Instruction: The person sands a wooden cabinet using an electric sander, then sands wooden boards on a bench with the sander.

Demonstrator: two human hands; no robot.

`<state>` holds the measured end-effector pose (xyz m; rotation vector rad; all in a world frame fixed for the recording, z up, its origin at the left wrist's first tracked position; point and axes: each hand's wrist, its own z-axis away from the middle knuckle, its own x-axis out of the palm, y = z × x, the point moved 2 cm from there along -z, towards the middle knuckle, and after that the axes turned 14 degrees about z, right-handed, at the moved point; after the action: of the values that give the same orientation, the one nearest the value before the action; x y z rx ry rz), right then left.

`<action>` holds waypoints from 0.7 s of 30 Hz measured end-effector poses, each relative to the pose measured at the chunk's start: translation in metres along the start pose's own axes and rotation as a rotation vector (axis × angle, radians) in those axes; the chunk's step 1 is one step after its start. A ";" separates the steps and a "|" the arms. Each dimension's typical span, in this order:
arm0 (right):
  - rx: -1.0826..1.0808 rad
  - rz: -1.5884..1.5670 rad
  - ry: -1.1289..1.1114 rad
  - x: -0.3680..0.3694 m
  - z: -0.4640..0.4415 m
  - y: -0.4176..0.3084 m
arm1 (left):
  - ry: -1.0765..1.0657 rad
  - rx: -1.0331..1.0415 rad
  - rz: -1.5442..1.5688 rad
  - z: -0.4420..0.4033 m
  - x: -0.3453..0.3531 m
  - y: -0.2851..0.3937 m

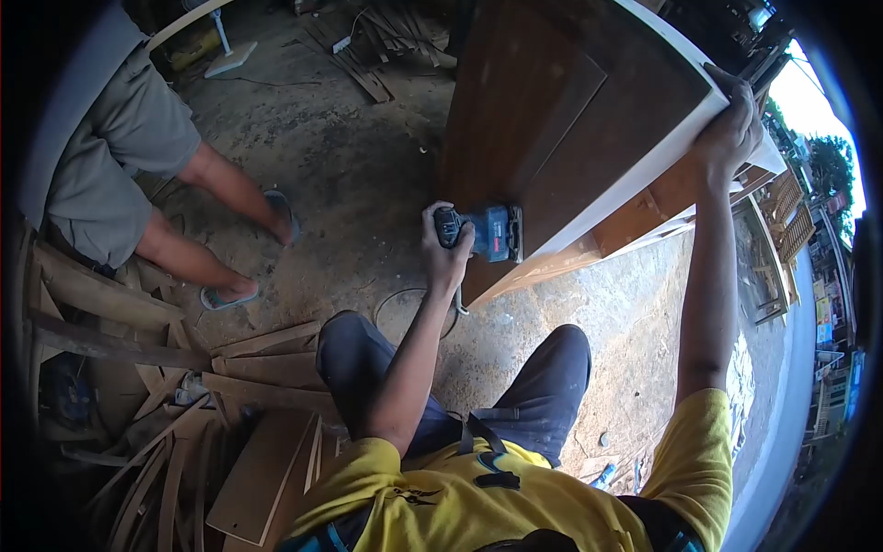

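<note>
A blue power sander (497, 234) is gripped by my left hand (448, 241), its pad against the edge of a large brown wooden furniture piece (589, 120). From my left hand a cord hangs toward the floor. Higher up on the right, my right hand (731, 129) holds the top corner of the same piece, by its pale edge (644, 170). The furniture piece stands tilted in front of my knees, with open compartments (630, 225) on its right side.
Another person's legs (198, 193) in grey shorts and sandals are at the left. Wood scraps (175, 442) pile up at the lower left. More wood strips (368, 55) lie at the top, near a white stand base (231, 60). A street (782, 405) runs along the right.
</note>
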<state>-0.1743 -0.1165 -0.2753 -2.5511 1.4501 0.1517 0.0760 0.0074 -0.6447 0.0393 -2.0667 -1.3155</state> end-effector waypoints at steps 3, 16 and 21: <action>-0.078 0.061 0.036 -0.002 0.001 -0.006 | 0.085 -0.114 0.054 0.027 -0.024 -0.041; 0.176 0.116 -0.009 0.008 -0.009 0.029 | 0.352 -0.482 0.005 0.092 -0.105 -0.175; 0.065 0.200 0.015 0.009 -0.012 0.035 | 0.444 -0.562 -0.024 0.091 -0.104 -0.174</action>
<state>-0.2000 -0.1446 -0.2701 -2.3576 1.6861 0.1128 0.0505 0.0326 -0.8645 0.0972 -1.2895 -1.6830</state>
